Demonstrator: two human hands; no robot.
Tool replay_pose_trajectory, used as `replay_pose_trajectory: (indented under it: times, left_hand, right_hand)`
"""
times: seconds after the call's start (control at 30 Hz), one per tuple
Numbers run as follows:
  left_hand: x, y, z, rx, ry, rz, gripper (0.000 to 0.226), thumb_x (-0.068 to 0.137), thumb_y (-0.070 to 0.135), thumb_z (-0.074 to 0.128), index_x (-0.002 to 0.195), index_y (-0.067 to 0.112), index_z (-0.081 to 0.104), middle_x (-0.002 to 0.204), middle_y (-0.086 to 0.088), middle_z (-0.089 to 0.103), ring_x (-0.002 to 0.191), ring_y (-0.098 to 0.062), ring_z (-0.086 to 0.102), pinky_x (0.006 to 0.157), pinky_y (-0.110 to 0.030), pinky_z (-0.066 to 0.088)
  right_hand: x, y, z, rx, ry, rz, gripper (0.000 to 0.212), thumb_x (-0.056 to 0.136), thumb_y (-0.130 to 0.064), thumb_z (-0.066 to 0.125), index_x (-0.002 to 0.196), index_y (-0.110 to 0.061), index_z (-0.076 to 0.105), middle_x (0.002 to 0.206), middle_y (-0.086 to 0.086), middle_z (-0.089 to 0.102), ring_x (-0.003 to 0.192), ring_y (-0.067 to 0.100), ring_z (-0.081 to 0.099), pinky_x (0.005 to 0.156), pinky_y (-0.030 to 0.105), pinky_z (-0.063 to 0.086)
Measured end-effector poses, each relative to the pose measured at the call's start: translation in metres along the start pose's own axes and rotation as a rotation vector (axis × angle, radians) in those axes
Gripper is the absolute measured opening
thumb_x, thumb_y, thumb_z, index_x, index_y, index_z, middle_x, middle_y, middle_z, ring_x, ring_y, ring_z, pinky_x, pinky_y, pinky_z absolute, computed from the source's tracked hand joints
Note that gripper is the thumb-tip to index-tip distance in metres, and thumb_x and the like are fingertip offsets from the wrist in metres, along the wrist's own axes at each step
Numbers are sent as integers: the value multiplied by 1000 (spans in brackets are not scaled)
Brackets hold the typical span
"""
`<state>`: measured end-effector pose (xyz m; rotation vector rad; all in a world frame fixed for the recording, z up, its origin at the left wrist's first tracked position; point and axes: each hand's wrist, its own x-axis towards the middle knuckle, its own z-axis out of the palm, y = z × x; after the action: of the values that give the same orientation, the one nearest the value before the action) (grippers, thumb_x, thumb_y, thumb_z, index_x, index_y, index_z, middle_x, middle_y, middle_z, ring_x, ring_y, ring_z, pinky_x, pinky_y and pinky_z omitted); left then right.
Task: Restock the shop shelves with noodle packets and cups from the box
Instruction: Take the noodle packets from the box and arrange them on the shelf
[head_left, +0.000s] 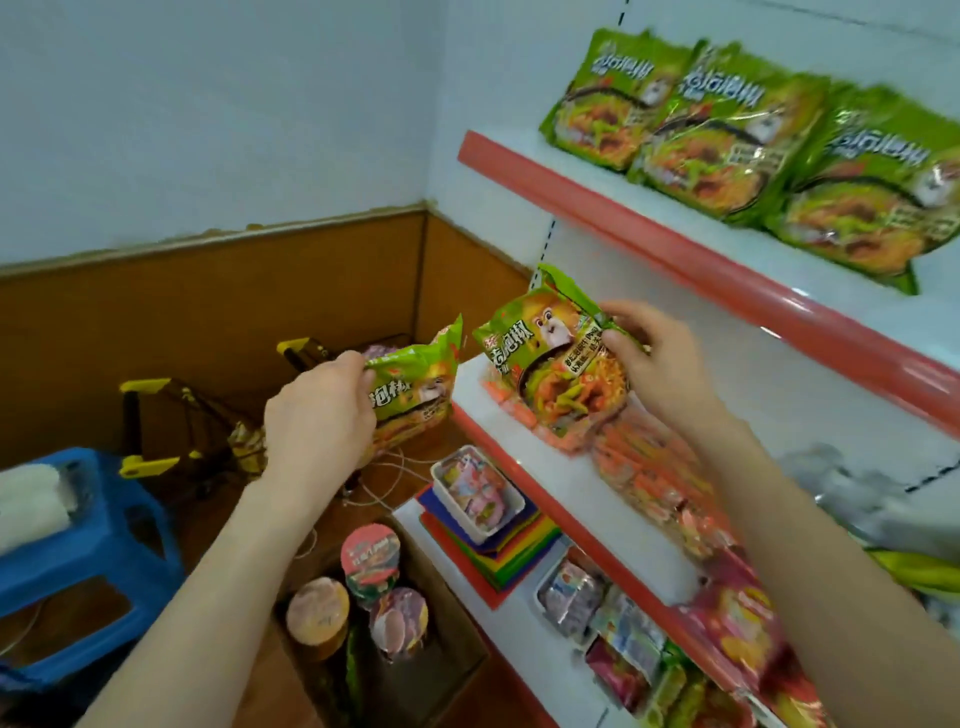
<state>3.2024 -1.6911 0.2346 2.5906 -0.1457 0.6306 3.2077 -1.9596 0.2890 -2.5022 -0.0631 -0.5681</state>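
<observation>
My left hand (317, 410) grips a green noodle packet (415, 384) just left of the shelving unit. My right hand (649, 358) pinches the right edge of a second green noodle packet (550, 364), which hangs over the left end of the middle shelf (498, 436). Three matching green packets (727, 140) lean on the top shelf (623, 202). Below on the floor, a cardboard box (441, 613) holds three noodle cups (363, 587).
Orange snack packs (654, 478) lie on the middle shelf. A white tray of sweets (478, 493) and coloured packs fill the lower shelves. A blue stool (78, 561) and a yellow-handled basket (171, 421) stand at the left by the wall.
</observation>
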Motion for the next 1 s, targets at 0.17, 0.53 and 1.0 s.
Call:
replay_pose_trajectory:
  times: [0.17,0.53,1.0]
  left_hand:
    - [33,37,-14,-15,47,86,25,97,21,41,106,6,59,88,-15,66,81,-39,61,60,-39,42]
    - [79,101,-11,6,119,147,27,96,21,42,111,7,59,87,-15,67,80,-39,61,59,-34,36]
    - [90,133,5,-18,127,137,23,96,21,44,103,7,61,77,-10,66,68,-33,59,54,-31,37]
  right_hand:
    - [21,-12,-70,-2,172,12,29,89,-8,56,117,-12,61,97,1,59,91,11,53,73,17,34]
    - [108,6,-209,43,313,51,29,89,-7,51,115,-14,62,84,10,62,60,6,56,55,15,49]
    - [139,31,-227,-261,-27,178,46,73,-47,71,103,-14,59,104,8,54,91,21,51,61,27,41]
